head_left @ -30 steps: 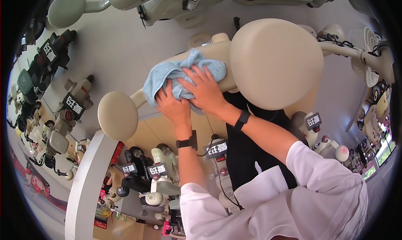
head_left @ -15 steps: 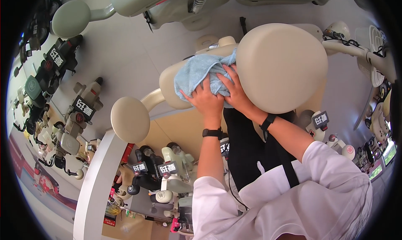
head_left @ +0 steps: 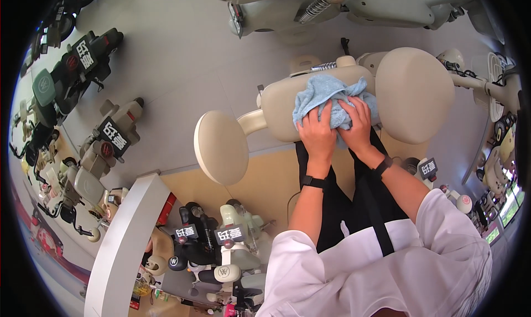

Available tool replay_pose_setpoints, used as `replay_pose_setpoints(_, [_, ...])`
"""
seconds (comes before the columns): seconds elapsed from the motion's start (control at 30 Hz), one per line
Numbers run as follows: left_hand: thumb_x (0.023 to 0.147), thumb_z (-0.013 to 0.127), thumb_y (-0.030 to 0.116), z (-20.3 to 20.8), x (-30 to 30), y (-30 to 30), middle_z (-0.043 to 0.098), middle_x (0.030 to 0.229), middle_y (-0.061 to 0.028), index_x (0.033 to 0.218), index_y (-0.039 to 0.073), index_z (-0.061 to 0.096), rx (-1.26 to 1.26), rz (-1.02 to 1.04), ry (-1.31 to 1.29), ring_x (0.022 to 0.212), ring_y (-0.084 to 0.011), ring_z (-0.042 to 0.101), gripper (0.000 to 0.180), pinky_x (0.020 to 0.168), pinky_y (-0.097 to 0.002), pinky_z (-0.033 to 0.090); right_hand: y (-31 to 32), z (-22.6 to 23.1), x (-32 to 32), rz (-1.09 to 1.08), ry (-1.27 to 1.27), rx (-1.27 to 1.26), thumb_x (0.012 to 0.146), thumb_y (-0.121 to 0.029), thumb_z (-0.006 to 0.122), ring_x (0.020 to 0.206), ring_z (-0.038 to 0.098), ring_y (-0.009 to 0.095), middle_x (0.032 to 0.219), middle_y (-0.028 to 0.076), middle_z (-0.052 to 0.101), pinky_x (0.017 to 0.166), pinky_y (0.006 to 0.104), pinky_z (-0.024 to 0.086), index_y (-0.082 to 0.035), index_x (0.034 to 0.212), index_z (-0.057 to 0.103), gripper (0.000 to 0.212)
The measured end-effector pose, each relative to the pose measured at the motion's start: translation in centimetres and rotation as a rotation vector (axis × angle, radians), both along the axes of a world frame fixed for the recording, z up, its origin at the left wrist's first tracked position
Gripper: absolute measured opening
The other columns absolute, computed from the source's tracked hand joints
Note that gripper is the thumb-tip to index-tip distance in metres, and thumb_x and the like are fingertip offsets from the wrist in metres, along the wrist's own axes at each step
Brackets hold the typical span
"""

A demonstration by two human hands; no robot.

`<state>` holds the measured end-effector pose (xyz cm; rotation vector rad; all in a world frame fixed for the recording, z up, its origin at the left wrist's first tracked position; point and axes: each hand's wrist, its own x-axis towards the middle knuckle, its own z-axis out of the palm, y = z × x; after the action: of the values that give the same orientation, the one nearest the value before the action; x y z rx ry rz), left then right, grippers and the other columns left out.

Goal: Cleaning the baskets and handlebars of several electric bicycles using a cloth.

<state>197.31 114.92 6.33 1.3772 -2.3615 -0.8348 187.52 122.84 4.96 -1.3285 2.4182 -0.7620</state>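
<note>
A crumpled light blue towel [head_left: 321, 93] lies bunched on the cream rear seat [head_left: 278, 112] of a scooter. My left hand [head_left: 318, 135] presses down on its near side, fingers curled into the fabric. Close beside it, my right hand [head_left: 357, 126] grips the towel's right part with bent fingers. Some fingertips are hidden in the folds. The larger cream front seat [head_left: 415, 96] is just right of my right hand. On the left, a round cream backrest [head_left: 221, 147] juts out from the rear seat on a curved arm.
A grey-green scooter [head_left: 387, 7] stands across the far side. Several dark and beige scooters [head_left: 113, 134] are parked at the left. A white curved partition edge [head_left: 119, 245] rises at lower left, with more scooters [head_left: 232, 237] beyond it. Handlebars [head_left: 475, 80] extend at the right.
The view has shifted, so the scooter appears farther right and smaller. Both hands and the towel have slid a little rightward along the rear seat, baring more of its left end.
</note>
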Motion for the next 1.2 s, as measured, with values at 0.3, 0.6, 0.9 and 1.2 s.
replay_pose_setpoints(0.3, [0.071, 0.075, 0.009, 15.0, 12.1, -6.2, 0.060, 0.114, -0.0076, 0.118, 0.020, 0.069, -0.241, -0.054, 0.286, 0.107, -0.0374, 0.060, 0.048, 0.094, -0.0530, 0.049, -2.8, 10.4, 12.5, -0.162, -0.859, -0.146, 0.081, -0.018, 0.079, 0.122, 0.052, 0.039, 0.140, 0.027, 0.041, 0.102, 0.0476, 0.044, -0.006, 0.131, 0.044, 0.062])
replay_pose_setpoints(0.6, [0.071, 0.081, 0.021, 10.9, 18.5, -11.1, 0.052, 0.133, -0.0225, 0.141, -0.006, 0.041, 0.590, 0.472, 0.595, 0.122, -0.0352, 0.055, 0.085, 0.103, -0.0415, 0.041, -11.6, 11.6, 18.4, 0.175, -0.665, -0.288, 0.078, -0.023, 0.080, 0.140, 0.027, 0.048, 0.154, 0.031, 0.016, 0.112, 0.0531, 0.028, -0.013, 0.147, 0.032, 0.084])
replay_pose_setpoints(0.9, [0.077, 0.074, 0.017, 8.7, 16.9, -19.7, 0.063, 0.122, -0.0167, 0.132, -0.002, 0.051, 0.827, 0.156, 0.801, 0.114, -0.0275, 0.060, 0.062, 0.099, -0.0339, 0.044, -19.3, 13.0, 14.3, 0.092, -0.752, -0.167, 0.074, -0.005, 0.071, 0.135, 0.041, 0.035, 0.143, 0.024, 0.040, 0.111, 0.0426, 0.032, -0.003, 0.142, 0.041, 0.074])
replay_pose_setpoints(1.2, [0.085, 0.066, 0.011, 9.9, 17.8, -17.1, 0.064, 0.120, -0.0142, 0.131, -0.002, 0.052, 0.808, 0.219, 0.773, 0.111, -0.0205, 0.059, 0.050, 0.097, -0.0310, 0.044, -18.3, 13.7, 14.9, 0.205, -0.481, -0.177, 0.077, -0.006, 0.065, 0.133, 0.044, 0.033, 0.141, 0.020, 0.045, 0.110, 0.0409, 0.034, -0.004, 0.140, 0.046, 0.066])
